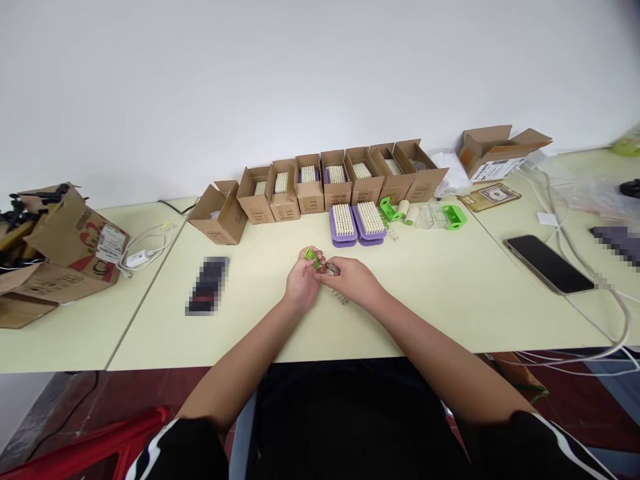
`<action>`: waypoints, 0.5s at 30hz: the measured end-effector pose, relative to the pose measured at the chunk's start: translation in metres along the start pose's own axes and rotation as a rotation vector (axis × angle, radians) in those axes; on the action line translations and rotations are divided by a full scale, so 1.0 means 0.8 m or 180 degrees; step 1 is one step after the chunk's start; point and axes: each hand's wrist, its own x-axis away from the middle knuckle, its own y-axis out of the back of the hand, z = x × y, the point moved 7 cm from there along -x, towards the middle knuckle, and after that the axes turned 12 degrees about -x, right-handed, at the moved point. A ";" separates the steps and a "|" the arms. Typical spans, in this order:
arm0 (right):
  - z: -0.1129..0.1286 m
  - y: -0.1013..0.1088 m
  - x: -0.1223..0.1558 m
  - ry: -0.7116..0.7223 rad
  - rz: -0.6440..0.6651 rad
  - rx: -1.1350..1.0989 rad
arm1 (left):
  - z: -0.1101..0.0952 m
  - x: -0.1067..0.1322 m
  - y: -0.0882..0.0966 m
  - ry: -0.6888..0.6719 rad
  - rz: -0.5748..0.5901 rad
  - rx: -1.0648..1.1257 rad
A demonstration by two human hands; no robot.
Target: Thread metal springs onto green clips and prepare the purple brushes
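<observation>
My left hand (300,288) is closed around a small green plastic part (313,257) above the middle of the table. Against it, my right hand (356,280) pinches a small clear, shiny piece (331,269) whose exact kind I cannot make out. The two pieces are close together, and fingers hide whether they touch. Just below my right hand, a metal coil spring (341,298) lies on the table. Beyond the hands stand two purple-based blocks with cream bristles (343,221). To their right are green plastic brackets (454,217), cream rollers (411,215), clear plastic pieces (431,217) and another spring (393,233).
A row of small open cardboard boxes (337,193) lines the wall side. At left stand a larger carton (75,247) and a blurred dark item (207,285). A phone (549,264), cables (575,233) and an open box (500,157) occupy the right.
</observation>
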 end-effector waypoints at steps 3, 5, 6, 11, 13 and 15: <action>-0.005 0.006 0.000 -0.0003 0.0102 -0.0196 | 0.007 0.001 -0.004 -0.0006 0.0068 -0.0164; -0.004 0.013 0.004 0.0047 0.0143 -0.0200 | 0.010 -0.002 0.002 -0.0104 -0.0107 -0.0331; -0.002 0.019 0.008 0.0083 0.0162 -0.0201 | 0.010 -0.004 0.008 -0.0169 -0.0254 -0.0390; 0.000 0.104 0.018 0.0555 -0.0470 -0.0790 | 0.007 -0.015 0.035 -0.0061 -0.0689 -0.0230; -0.012 0.161 0.012 0.0797 -0.1165 -0.0904 | 0.007 -0.017 0.040 0.0039 -0.0664 -0.0172; -0.032 0.211 0.001 0.1008 -0.1801 -0.0886 | 0.006 -0.018 0.042 0.0028 -0.0647 -0.0238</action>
